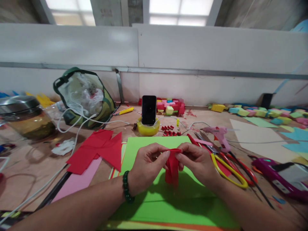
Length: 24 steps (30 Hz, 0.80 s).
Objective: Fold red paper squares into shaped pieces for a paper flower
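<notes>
Between my two hands a piece of red paper (172, 170) is held up, its top edge curved or folded and its lower part hanging down. My left hand (150, 166), with a dark green bead bracelet (127, 187) on the wrist, pinches its left top corner. The right top corner is pinched by my right hand (196, 160). Both hands are closed over a green sheet of paper (144, 210), which lies on a stack of coloured sheets. Cut red paper pieces (96, 149) and a pink sheet (75, 184) lie to the left.
Yellow- and red-handled scissors (229, 170), a pink glue gun (220, 134) and a purple device (279, 176) lie right. A phone (149, 110) stands in a yellow holder (148, 128) behind. A green bag (84, 96), a lidded glass jar (26, 118) and white cables occupy the left.
</notes>
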Motion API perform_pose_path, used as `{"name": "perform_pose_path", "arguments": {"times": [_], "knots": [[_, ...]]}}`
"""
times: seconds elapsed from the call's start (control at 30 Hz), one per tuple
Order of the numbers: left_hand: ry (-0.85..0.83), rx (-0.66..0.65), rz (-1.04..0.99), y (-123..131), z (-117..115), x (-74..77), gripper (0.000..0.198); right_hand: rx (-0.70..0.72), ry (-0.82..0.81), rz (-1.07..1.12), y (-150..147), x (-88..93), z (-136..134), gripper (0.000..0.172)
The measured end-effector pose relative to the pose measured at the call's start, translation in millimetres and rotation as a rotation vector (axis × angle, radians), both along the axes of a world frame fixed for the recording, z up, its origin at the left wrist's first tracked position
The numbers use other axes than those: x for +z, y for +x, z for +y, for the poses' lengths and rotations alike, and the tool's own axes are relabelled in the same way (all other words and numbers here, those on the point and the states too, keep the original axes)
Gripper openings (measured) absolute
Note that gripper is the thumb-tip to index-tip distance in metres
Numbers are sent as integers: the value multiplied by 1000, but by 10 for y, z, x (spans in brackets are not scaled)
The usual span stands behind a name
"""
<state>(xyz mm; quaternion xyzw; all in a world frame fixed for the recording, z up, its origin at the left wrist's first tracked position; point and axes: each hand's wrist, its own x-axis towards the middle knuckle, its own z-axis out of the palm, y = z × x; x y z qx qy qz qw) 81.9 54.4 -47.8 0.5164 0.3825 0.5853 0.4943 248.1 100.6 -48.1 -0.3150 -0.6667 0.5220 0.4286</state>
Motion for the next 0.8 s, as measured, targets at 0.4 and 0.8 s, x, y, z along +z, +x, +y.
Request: {"name": "perform_pose_path", "arguments": {"times": [0.4, 0.8], "knots": [[65, 5, 53, -10, 2, -36, 18, -18, -60, 44, 4, 27, 29, 24], [-93, -34, 21, 22, -35, 6, 24, 137, -131, 8, 27, 41, 34, 28]]}}
